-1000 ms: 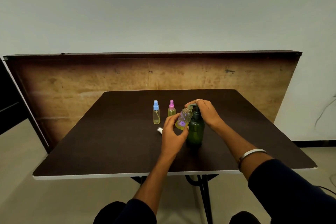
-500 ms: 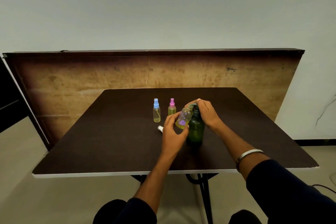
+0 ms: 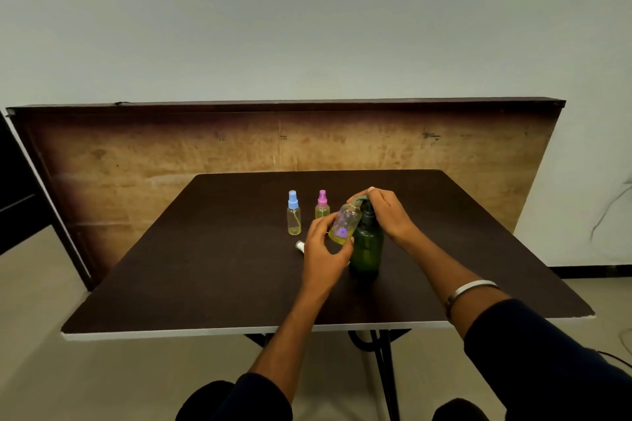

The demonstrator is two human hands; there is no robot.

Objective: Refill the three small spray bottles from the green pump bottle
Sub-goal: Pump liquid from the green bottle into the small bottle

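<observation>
I see almost no change from half a second ago: both hands and all the bottles stay where they were, and the view has only shifted a tiny bit.

My left hand [image 3: 323, 251] holds a small clear bottle [image 3: 344, 223] with purple flower prints on it. Its fingers [image 3: 319, 222] and thumb are curled around the bottle's lower part. The bottle is tilted, with its open top up under the spout of the green pump bottle [image 3: 366, 246]. There is yellow liquid in the bottom of the small bottle.

My right hand [image 3: 386, 212] rests on top of the pump, its fingers bent over the pump head. The green bottle stands upright on the dark tabletop [image 3: 205, 270].

Behind my left hand stand two more small bottles, one with a blue cap [image 3: 293, 214] and one with a pink cap [image 3: 322, 206], near each other but apart. A small white cap [image 3: 300, 245] lies on the tabletop just left of my left hand.

I cannot read any words or brand names on the bottles.
</observation>
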